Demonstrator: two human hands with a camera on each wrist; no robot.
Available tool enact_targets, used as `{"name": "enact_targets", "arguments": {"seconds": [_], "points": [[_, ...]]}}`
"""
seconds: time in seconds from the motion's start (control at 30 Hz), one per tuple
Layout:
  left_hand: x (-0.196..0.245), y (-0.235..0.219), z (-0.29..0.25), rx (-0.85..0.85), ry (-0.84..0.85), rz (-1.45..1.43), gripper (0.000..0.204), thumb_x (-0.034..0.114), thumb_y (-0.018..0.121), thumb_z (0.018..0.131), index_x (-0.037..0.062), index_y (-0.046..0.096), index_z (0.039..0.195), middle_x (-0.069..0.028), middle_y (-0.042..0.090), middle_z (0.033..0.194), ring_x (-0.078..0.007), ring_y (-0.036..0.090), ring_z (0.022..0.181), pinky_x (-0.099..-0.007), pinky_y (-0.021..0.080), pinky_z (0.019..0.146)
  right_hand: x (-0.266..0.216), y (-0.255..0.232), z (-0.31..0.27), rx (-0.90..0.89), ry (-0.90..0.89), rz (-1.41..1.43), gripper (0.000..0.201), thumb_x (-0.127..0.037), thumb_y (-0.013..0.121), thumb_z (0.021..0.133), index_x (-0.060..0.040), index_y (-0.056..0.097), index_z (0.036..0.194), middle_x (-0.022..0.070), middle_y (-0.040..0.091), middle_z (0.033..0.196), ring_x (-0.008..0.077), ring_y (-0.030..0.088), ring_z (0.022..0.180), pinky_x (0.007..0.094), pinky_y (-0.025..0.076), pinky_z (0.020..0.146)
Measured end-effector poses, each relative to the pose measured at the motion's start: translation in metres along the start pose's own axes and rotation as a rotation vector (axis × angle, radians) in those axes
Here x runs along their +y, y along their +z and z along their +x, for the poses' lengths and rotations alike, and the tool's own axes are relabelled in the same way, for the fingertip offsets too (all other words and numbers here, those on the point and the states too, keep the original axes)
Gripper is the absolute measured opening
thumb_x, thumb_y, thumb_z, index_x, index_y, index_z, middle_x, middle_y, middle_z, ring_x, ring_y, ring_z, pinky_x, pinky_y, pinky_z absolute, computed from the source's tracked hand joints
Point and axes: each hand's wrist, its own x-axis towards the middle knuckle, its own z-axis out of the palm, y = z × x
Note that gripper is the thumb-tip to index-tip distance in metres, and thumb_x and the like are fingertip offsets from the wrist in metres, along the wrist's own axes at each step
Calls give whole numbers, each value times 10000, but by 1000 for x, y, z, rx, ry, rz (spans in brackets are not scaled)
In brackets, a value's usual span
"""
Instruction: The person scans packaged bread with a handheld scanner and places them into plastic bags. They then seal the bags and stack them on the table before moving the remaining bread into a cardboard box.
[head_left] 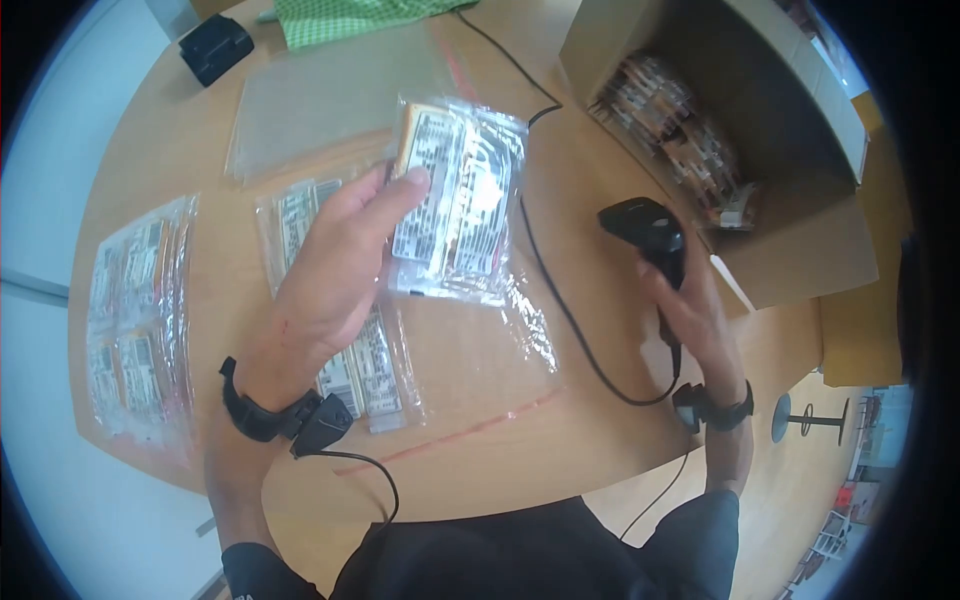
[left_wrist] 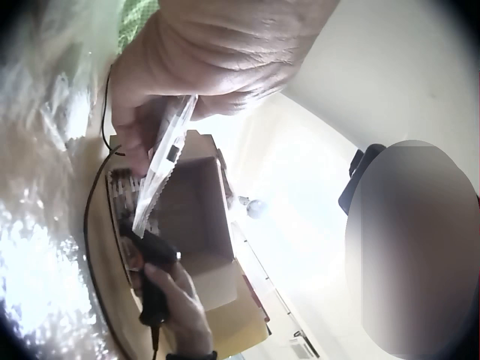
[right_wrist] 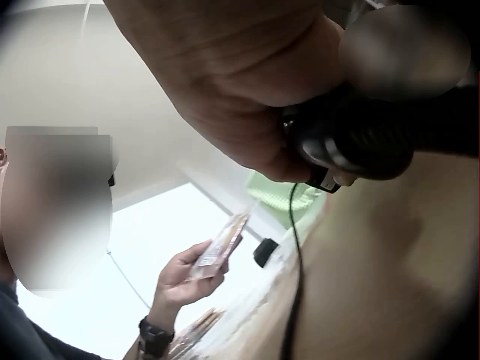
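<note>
My left hand (head_left: 335,255) grips a clear plastic packet (head_left: 460,200) by its left edge, thumb on top, above the table. White labels with dense black print show through its film, and light glares off one side. In my right hand (head_left: 700,310) is a black handheld barcode scanner (head_left: 645,225), held by its handle, its head turned toward the packet. The left wrist view shows the packet edge-on, with the scanner (left_wrist: 154,251) beyond it. Under my left forearm lies a clear bag of labelled packets (head_left: 375,370), partly hidden by the arm.
Another bag of labelled packets (head_left: 140,320) lies at the left. Flat clear plastic bags (head_left: 340,100) are spread behind, near a green checked cloth (head_left: 350,20) and a black device (head_left: 215,48). An open cardboard box (head_left: 800,200) holds more packets (head_left: 675,130). A cable (head_left: 570,310) crosses the table.
</note>
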Motion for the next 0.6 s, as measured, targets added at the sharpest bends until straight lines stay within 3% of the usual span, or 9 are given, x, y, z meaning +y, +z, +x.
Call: {"name": "enact_targets", "arguments": {"seconds": [0.03, 0.13, 0.17, 0.2, 0.27, 0.33, 0.47, 0.57, 0.6], "points": [[1, 1, -3, 8, -3, -4, 405, 229, 611, 1082, -19, 572, 1400, -85, 688, 1275, -161, 666, 1133, -327, 544, 969, 8, -2, 0, -16, 141, 56, 732, -127, 679, 983, -12, 329, 1616, 102, 696, 1055, 162, 645, 804, 320, 553, 754], [-2, 5, -13, 28, 22, 15, 397, 231, 614, 1081, -24, 577, 1383, -67, 679, 1236, -134, 635, 1102, -305, 518, 957, 32, 0, 3, 59, 109, 43, 720, -179, 690, 997, 26, 349, 1597, 66, 684, 961, 116, 599, 698, 301, 512, 660], [-3, 5, -16, 45, 22, 15, 397, 231, 614, 1081, -24, 577, 1383, -67, 679, 1236, -134, 635, 1102, -305, 518, 957, 31, -7, 3, 10, 156, 33, 688, -198, 686, 1013, 28, 381, 1587, 140, 701, 1112, 200, 692, 895, 329, 559, 787], [-4, 5, -22, 51, -12, 23, 382, 224, 608, 1083, -20, 580, 1375, -59, 672, 1206, -122, 617, 1083, -296, 506, 950, 29, -9, -1, -8, 154, 37, 688, -198, 686, 1013, 28, 381, 1587, 140, 701, 1112, 200, 692, 895, 329, 559, 787], [-6, 10, -31, 69, -36, 31, 368, 217, 602, 1085, -17, 583, 1368, -50, 664, 1176, -110, 600, 1065, -287, 495, 943, 24, -10, -16, 275, -109, -762, 800, -219, 789, 939, -2, 395, 1600, 224, 632, 1367, 329, 659, 1229, 394, 548, 984], [-12, 21, -41, 66, -5, 8, 359, 211, 596, 1088, -17, 570, 1365, -39, 650, 1135, -99, 586, 1030, -283, 493, 922, -27, -6, -34, 185, -314, -580, 996, -250, 907, 799, -3, 388, 1613, 259, 476, 1576, 416, 485, 1461, 482, 470, 1133], [-26, 49, -60, -149, -113, 63, 467, 241, 587, 1108, -22, 494, 1482, -116, 616, 1388, -195, 604, 1283, -381, 524, 1068, -78, 28, -41, -79, -616, -435, 956, -185, 901, 742, 69, 457, 1550, 291, 500, 1561, 416, 538, 1424, 508, 488, 1127], [-43, 56, -74, -314, 254, 76, 548, 285, 651, 1075, -2, 476, 1508, -164, 567, 1440, -273, 536, 1398, -473, 433, 1175, -74, 24, -34, 50, -754, -395, 674, -78, 823, 815, 84, 572, 1420, 295, 637, 1386, 404, 655, 1287, 459, 552, 1050], [-30, 41, -80, -399, 402, 695, 564, 284, 697, 1029, 4, 513, 1482, -182, 542, 1459, -310, 497, 1437, -523, 376, 1206, -73, 16, -38, 82, -757, -372, 599, -43, 804, 833, 87, 600, 1381, 294, 675, 1332, 399, 688, 1246, 445, 570, 1027]]}}
